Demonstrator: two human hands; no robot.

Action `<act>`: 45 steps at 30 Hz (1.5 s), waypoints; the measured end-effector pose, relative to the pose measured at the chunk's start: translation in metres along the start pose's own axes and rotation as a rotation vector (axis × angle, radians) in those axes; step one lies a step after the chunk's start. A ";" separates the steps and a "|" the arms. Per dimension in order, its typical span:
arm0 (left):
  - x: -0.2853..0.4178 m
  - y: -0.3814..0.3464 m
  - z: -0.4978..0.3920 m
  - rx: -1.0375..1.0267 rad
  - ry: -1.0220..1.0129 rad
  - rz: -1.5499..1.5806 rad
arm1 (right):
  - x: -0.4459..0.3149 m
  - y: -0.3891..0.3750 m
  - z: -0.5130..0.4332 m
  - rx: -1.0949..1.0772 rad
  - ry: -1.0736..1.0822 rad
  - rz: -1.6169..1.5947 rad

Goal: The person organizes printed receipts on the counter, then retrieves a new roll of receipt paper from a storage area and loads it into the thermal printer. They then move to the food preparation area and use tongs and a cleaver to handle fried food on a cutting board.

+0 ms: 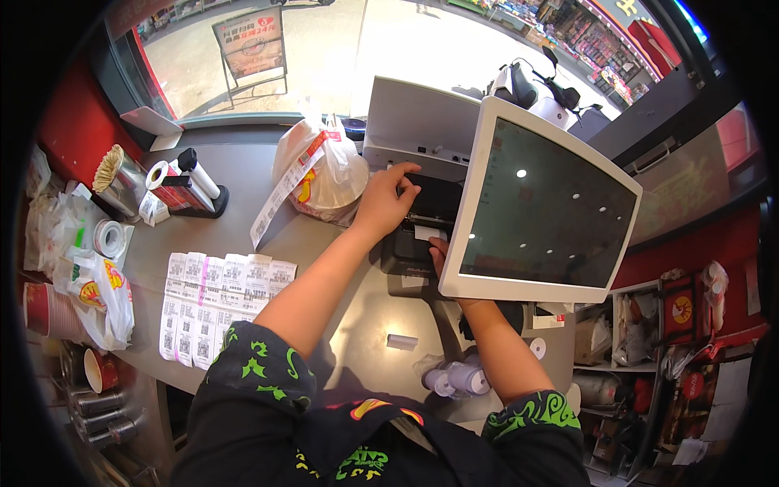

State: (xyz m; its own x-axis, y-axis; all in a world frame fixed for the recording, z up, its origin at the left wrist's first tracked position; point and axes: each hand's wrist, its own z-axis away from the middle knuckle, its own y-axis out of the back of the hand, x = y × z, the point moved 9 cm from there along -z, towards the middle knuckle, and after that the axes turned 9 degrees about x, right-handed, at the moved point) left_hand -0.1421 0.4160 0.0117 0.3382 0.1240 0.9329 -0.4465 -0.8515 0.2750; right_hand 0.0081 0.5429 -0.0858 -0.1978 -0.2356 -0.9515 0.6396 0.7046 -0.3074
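Observation:
A black receipt printer (401, 252) sits on the metal counter behind and left of the white touchscreen terminal (541, 204). White paper (429, 232) shows at the printer's opening. My left hand (389, 198) is over the printer's raised dark lid, fingers curled and apart, holding nothing that I can see. At the paper's right end is my right hand (439, 252), partly hidden behind the screen; whether it grips the paper is unclear. Left of the printer stands a tied white plastic bag (322, 170) with a long receipt (286, 192) hanging from it.
Rows of printed receipts (222, 304) lie at left. A small paper roll (402, 342) and wrapped paper rolls (456, 378) lie near my body. A black holder (213, 204), a metal cup of sticks (122, 182) and stacked paper cups (58, 310) stand at the left side.

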 end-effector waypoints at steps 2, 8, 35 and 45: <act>0.004 0.008 0.016 0.187 -0.230 -0.209 | -0.021 -0.010 0.004 -0.052 0.284 0.345; -0.074 -0.010 0.032 0.229 0.264 0.025 | -0.065 -0.032 0.016 -0.134 0.683 0.935; -0.051 -0.030 0.100 -0.028 0.529 0.295 | -0.055 -0.031 0.036 -0.239 0.626 1.352; -0.053 0.001 0.156 0.085 0.175 0.023 | -0.141 0.028 0.135 -0.171 0.213 1.087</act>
State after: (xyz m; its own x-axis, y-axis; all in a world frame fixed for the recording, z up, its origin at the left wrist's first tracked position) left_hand -0.0317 0.3291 -0.0732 0.1767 0.1846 0.9668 -0.3784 -0.8940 0.2398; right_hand 0.1538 0.5056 0.0409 0.2705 0.6687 -0.6925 0.4426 0.5524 0.7064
